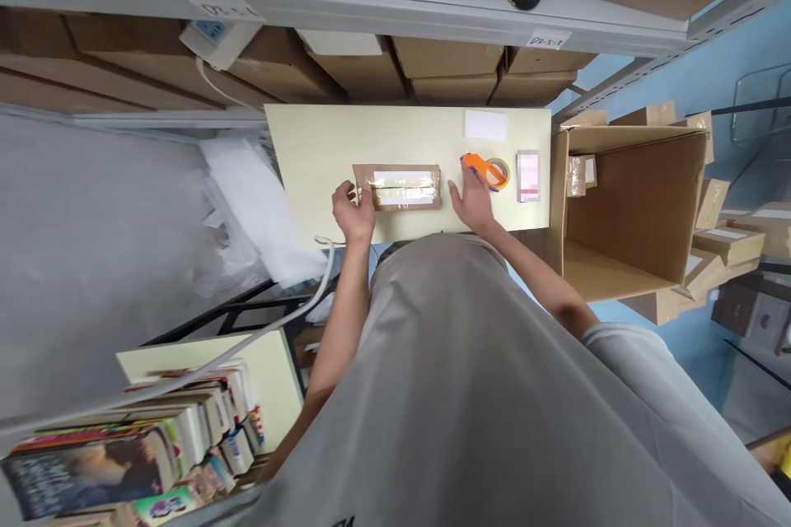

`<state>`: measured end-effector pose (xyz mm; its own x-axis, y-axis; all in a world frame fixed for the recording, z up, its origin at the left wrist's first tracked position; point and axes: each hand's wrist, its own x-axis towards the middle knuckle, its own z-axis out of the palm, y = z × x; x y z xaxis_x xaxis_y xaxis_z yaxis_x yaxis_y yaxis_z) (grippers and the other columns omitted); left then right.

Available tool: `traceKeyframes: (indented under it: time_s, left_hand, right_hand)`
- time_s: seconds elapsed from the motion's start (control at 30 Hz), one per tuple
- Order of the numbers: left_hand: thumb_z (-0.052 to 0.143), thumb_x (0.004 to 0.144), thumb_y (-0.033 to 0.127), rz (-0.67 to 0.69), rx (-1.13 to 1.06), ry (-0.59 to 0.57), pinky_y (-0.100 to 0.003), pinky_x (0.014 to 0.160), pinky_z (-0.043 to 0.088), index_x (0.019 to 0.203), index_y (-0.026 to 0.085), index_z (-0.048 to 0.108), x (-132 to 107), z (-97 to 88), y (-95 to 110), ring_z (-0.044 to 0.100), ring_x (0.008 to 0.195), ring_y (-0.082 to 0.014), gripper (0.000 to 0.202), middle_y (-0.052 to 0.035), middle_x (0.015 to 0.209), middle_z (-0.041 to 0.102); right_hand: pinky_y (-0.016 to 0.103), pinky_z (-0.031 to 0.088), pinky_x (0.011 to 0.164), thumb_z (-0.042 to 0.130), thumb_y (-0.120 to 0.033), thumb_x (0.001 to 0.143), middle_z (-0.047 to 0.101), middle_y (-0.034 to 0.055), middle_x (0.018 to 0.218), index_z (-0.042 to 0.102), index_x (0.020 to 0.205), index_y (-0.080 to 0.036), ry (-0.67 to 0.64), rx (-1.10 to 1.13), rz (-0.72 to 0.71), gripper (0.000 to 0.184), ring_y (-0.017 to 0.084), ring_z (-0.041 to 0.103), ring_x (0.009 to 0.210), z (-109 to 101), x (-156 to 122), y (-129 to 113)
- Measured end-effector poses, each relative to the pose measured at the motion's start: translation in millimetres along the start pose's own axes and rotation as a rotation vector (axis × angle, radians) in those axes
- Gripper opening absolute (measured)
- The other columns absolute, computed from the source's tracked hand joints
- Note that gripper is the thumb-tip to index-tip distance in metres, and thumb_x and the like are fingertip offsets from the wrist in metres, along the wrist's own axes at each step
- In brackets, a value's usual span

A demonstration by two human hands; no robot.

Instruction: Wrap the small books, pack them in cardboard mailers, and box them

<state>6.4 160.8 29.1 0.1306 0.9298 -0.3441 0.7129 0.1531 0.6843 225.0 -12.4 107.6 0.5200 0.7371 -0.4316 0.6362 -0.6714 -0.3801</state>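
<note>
A: Where is the taped carton [404,188] lying?
B: It is resting on the bench [309,148], centre of the frame.
A: And the grip?
B: The left hand [353,212] is overlapping its left end, thumb and fingers standing apart. The right hand [475,198] is touching the orange tape dispenser [494,173], right of centre, thumb standing clear.

Brown parcel [404,188], orange tape dispenser [478,164], cream tabletop [327,140], grey shirt [482,395], apparently pink-and-white card [529,173]

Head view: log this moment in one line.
left hand: at left end of taped package | right hand: at orange tape dispenser | taped package: lying on table | open carton: right of table
</note>
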Motion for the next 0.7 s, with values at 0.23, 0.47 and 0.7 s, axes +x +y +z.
traceKeyframes:
  time_s: [0.23,0.47,0.7]
  left_hand:
    - [0.088,0.091,0.05,0.102,0.037,-0.062,-0.06,0.131,0.045,0.148,0.014,0.059,-16,13.8,10,0.057,0.153,-0.0457,0.074,-0.0281,0.151,0.063]
    - [0.103,0.074,0.057,0.117,0.152,0.023,-0.07,0.129,0.041,0.15,0.019,0.053,-23,30.1,19,0.055,0.151,-0.0536,0.098,-0.0281,0.152,0.063]
    - [0.085,0.096,0.038,0.099,-0.005,0.006,-0.043,0.116,0.054,0.124,0.021,0.062,0,18.7,0,0.071,0.125,-0.0313,0.04,-0.0146,0.13,0.072]
  right_hand:
    - [0.045,0.051,0.129,0.03,-0.067,0.12,0.064,0.029,0.166,0.018,0.182,0.001,-0.175,0.207,0.061,0.092,0.037,0.061,0.157,24,10,-50]
    - [0.039,0.047,0.131,0.025,-0.067,0.121,0.052,0.0329,0.176,0.013,0.181,0.01,-0.169,0.015,0.135,0.098,0.033,0.056,0.164,40,27,-50]
    - [0.032,0.05,0.125,0.009,-0.047,0.124,0.057,0.0252,0.175,0.012,0.184,0.002,-0.178,0.063,0.061,0.077,0.025,0.064,0.154,41,25,-30]
